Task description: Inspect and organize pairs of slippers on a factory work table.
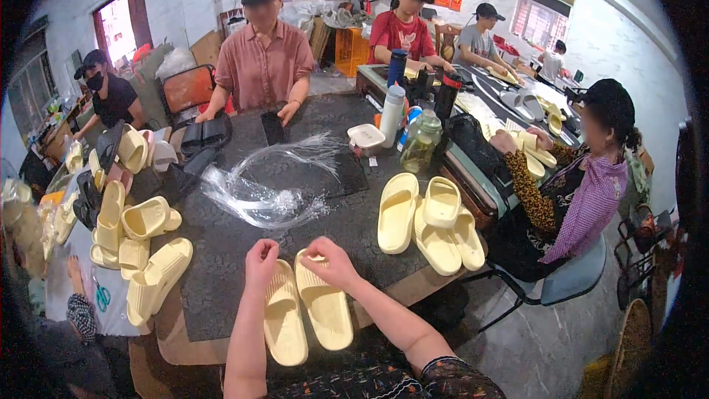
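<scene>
A pair of pale yellow slide slippers, a left one and a right one, lies side by side at the table's near edge, toes away from me. My left hand is closed in a pinch by the strap of the left slipper. Over the strap of the right slipper, my right hand is also closed, fingertips together. Anything between the fingers is too small or hidden to make out. Just beyond my hands lies a loose bundle of clear plastic strands.
Yellow slippers stand in piles to the right and left. Beyond are a lidded tub, a white bottle and a glass jar. A person across the table handles a black slipper; another sits at right.
</scene>
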`<action>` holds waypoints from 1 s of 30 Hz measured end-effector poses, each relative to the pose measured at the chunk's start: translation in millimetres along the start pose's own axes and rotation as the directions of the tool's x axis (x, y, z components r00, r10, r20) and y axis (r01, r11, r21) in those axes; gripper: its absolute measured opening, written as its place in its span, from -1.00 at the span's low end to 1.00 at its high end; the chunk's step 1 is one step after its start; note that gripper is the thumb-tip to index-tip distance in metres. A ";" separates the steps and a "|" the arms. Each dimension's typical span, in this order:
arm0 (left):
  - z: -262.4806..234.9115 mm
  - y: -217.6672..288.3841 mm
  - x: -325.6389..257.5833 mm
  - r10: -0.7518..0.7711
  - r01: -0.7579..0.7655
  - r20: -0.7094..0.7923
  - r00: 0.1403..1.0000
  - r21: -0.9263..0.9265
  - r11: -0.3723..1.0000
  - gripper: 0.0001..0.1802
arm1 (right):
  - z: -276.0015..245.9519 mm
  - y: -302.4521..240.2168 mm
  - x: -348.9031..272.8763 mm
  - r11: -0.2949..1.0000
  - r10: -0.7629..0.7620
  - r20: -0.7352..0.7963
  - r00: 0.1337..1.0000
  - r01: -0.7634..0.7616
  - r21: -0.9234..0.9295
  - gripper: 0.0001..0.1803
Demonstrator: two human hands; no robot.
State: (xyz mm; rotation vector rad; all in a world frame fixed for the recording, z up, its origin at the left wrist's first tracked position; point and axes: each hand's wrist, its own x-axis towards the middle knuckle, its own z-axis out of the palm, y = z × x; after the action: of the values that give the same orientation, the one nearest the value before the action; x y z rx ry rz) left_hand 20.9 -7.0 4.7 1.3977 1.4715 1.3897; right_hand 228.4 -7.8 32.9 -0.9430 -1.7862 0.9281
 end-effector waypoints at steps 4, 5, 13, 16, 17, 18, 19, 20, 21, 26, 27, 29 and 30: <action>-7.7 -10.5 3.7 -0.026 0.026 -0.015 1.000 -0.027 0.999 -0.88 | 19.8 -7.4 30.6 0.984 -0.011 0.040 0.999 0.018 -0.176 -0.65; -1.1 -3.5 3.1 0.004 -0.004 -0.015 1.000 -0.029 1.000 -0.88 | 24.0 2.6 34.0 0.987 0.003 -0.006 1.000 -0.004 -0.161 -0.64; -0.8 6.8 -5.1 -0.012 0.014 0.040 0.999 -0.049 0.999 -0.87 | 35.2 30.2 35.6 0.881 0.199 0.165 0.966 -0.250 0.402 -0.85; -0.1 10.4 -10.9 -0.058 0.058 0.086 0.995 0.005 0.998 -0.88 | 35.0 40.1 31.9 0.825 0.270 0.096 0.958 -0.282 0.491 -0.90; -3.7 9.8 -13.0 -0.055 0.054 0.074 0.996 0.017 0.998 -0.88 | 38.9 40.8 32.0 0.836 0.284 0.100 0.954 -0.297 0.461 -0.92; -4.1 10.9 -13.5 -0.044 0.043 0.073 0.996 0.007 0.999 -0.88 | 40.1 40.0 31.8 0.838 0.265 0.071 0.962 -0.266 0.476 -0.87; -5.2 11.8 -15.0 -0.028 0.026 0.074 0.997 0.029 0.999 -0.88 | 43.9 45.2 30.8 0.860 0.238 0.063 0.969 -0.241 0.449 -0.87; -6.1 10.8 -15.9 -0.015 0.011 0.067 0.998 0.052 0.999 -0.88 | 45.9 43.6 32.0 0.880 0.209 0.063 0.976 -0.216 0.422 -0.86; -5.8 7.1 -15.1 -0.057 0.060 0.090 0.994 -0.024 0.998 -0.87 | 46.7 42.5 31.4 0.846 0.216 0.112 0.970 -0.243 0.474 -0.85; 1.9 5.8 -5.2 0.033 -0.035 0.088 0.996 0.021 0.999 -0.86 | 37.5 44.0 36.5 0.880 0.233 0.073 0.970 -0.242 0.408 -0.89; 0.1 9.0 -3.8 -0.014 0.014 0.109 0.994 0.003 1.000 -0.86 | 35.4 38.1 39.2 0.882 0.235 0.057 0.970 -0.237 0.406 -0.89; 1.0 8.4 -2.6 -0.064 0.065 0.125 0.990 -0.006 0.998 -0.85 | 30.6 31.2 40.4 0.881 0.235 0.044 0.971 -0.232 0.412 -0.89; 1.1 9.4 -3.1 -0.073 0.075 0.126 0.989 -0.008 0.997 -0.85 | 30.8 28.4 40.5 0.892 0.239 0.037 0.970 -0.235 0.385 -0.88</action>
State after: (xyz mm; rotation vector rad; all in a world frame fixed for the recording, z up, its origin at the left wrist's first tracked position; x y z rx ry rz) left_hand 24.9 -11.0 12.9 1.3830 1.4160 1.2403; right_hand 193.2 33.9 12.3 -0.9143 -1.4193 1.3705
